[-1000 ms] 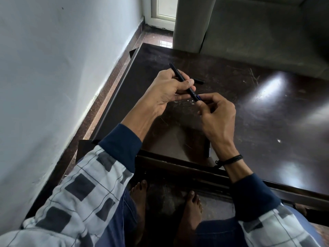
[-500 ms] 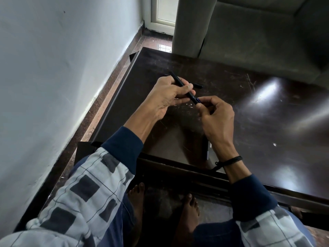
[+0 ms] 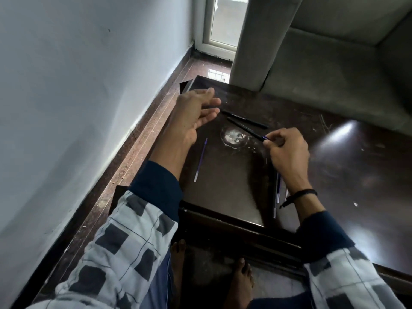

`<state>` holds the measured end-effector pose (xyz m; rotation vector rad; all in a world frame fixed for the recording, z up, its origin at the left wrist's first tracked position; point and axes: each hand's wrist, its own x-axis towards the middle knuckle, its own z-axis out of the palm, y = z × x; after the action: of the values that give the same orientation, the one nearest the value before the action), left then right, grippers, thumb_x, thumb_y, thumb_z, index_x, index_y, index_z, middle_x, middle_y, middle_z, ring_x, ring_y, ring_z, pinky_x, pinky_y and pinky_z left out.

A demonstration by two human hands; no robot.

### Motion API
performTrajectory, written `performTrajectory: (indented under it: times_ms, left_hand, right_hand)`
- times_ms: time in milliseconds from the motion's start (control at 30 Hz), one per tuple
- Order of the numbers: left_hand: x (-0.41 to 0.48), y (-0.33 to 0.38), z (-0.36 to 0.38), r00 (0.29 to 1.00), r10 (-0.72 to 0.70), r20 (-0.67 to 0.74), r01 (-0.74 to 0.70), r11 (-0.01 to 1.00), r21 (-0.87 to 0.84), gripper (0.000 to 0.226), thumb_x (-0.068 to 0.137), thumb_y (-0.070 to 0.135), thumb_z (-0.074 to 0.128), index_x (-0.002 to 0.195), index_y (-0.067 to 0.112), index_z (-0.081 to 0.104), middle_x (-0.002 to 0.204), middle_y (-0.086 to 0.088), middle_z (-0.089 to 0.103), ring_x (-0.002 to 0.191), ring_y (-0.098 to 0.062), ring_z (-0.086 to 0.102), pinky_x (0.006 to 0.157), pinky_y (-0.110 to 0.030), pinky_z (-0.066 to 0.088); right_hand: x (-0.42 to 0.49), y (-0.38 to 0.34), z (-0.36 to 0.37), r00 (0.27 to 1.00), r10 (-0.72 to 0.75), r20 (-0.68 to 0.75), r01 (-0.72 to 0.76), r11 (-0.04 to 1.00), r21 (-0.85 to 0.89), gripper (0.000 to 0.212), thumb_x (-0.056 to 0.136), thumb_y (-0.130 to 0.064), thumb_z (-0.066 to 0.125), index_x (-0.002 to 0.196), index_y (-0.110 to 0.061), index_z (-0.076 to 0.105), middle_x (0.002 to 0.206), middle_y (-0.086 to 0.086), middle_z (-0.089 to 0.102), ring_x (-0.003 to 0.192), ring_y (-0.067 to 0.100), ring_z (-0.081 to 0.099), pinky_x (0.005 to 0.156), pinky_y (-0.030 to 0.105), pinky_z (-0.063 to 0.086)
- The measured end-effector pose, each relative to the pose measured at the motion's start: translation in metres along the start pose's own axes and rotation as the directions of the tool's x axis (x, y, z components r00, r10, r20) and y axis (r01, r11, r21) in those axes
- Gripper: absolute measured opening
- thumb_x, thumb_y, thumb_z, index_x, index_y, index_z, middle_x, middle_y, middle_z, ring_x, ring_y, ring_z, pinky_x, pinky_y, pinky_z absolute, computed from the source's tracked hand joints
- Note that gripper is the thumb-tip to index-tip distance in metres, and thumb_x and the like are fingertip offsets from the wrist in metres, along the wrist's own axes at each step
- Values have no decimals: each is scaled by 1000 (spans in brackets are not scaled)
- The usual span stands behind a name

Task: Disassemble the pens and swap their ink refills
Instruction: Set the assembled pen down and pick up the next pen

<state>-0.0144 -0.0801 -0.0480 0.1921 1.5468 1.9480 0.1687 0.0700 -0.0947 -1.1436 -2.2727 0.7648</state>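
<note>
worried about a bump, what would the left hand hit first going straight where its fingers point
Likely the black pen lying on the table, just beyond the left hand; height is unclear, so it may pass above.

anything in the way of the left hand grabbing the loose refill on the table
Nothing visible. The refill lies alone on the table, nearer the person than the open left hand, with bare tabletop between them.
</note>
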Motion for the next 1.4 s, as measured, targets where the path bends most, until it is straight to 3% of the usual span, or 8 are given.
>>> performTrajectory:
  times_ms: [233,600,733,800,933,1100,1267,1400]
  left_hand:
    - [-1,-9,10,995,-43,94,35,995,89,12,100,20,67,107,12,68,89,-5,77,78,-17,71,67,-21,60]
    - [-3,-16,18,992,-57,110,41,989,142,6,99,20,67,100,15,70,88,-4,78,76,-15,72,65,-21,58]
    - [-3,-17,20,992,-60,110,42,986,159,7,99,21,67,101,15,70,90,-5,78,77,-16,72,67,-21,59]
    - [-3,-17,20,992,-62,112,43,986,163,7,99,21,68,101,15,70,89,-5,79,78,-16,72,68,-22,59]
    - [-5,-17,23,991,-59,118,38,984,173,7,99,21,68,102,15,70,91,-5,79,80,-17,73,70,-22,60]
    - [-10,-19,27,990,-63,130,36,979,199,10,100,21,67,105,13,70,95,-7,79,83,-18,72,73,-23,60]
    - [-11,-22,29,988,-69,141,36,974,224,9,100,20,67,104,13,71,96,-8,78,83,-19,72,74,-25,60]
    - [-8,-21,27,989,-69,131,40,976,214,9,100,21,67,104,13,70,94,-7,79,81,-18,72,73,-24,60]
  right_hand:
    - [54,6,31,998,-18,64,27,989,-143,5,92,-17,74,97,-17,76,106,7,68,100,25,65,77,26,39]
    - [61,9,35,994,-89,65,102,970,-221,12,95,-13,70,106,-13,75,113,8,61,108,29,60,78,33,44]
    - [56,15,23,992,-129,2,127,972,-198,19,92,-12,72,111,-14,73,116,7,62,112,30,58,87,42,54]
    - [49,19,9,991,-133,-30,124,972,-197,19,93,-12,71,111,-16,73,115,6,63,110,28,59,87,40,53]
    - [25,21,-33,998,-14,54,25,979,-204,11,90,-16,73,99,-23,74,98,-2,70,93,18,65,79,27,45]
    - [-29,11,-58,965,127,228,-62,960,-274,9,87,-23,80,84,-27,72,85,-3,73,80,17,66,73,26,45]
    - [-61,6,-40,962,138,235,-26,904,-427,3,88,-22,74,86,-23,71,92,4,72,87,33,68,70,32,44]
    - [-67,3,-31,960,109,257,22,887,-461,5,88,-19,71,91,-23,72,102,3,71,95,32,67,71,32,42]
